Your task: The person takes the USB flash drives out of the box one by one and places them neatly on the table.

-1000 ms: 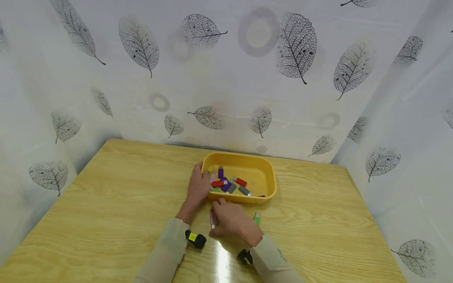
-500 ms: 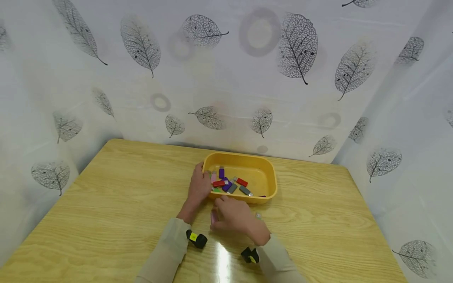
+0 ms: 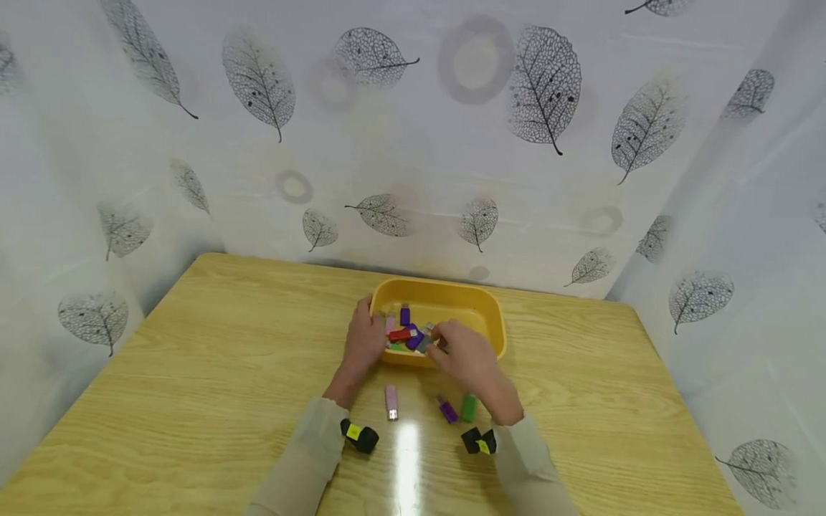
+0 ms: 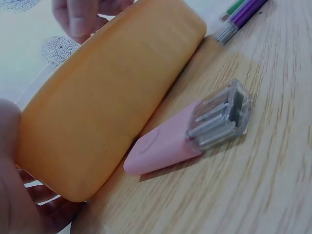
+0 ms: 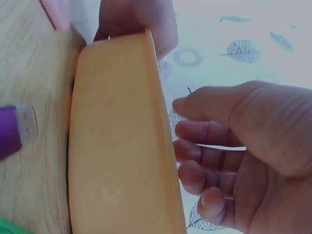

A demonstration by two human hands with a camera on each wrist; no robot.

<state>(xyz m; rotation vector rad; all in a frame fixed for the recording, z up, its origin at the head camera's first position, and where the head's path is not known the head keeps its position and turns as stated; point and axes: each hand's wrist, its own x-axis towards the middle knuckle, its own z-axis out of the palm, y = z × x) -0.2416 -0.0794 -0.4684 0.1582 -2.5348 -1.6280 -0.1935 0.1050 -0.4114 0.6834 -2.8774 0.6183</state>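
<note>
A yellow plastic bin [image 3: 422,284] holds several USB flash drives, among them a red one [image 3: 401,335], a purple one [image 3: 404,315] and a grey one [image 3: 424,344]. My left hand [image 3: 365,337] grips the bin's left end, thumb at the rim and fingers wrapped round the outside. My right hand [image 3: 467,355] hovers over the bin's front rim, fingers bent and apart from the thumb, with nothing visible between them. On the table in front lie a pink flash drive [image 4: 165,146] with a clear cap, a purple flash drive [image 3: 447,411] and a green flash drive [image 3: 468,408].
The wooden table [image 3: 245,344] reaches back to a pale curtain [image 3: 413,143] printed with leaves, which also stands along both sides. A black wrist camera [image 3: 359,437] is worn at the left wrist and another camera [image 3: 479,441] at the right.
My right hand has let go of the pink flash drive on the table and moved up and right over the bin, uncovering the purple drive. The left hand has stayed put.
</note>
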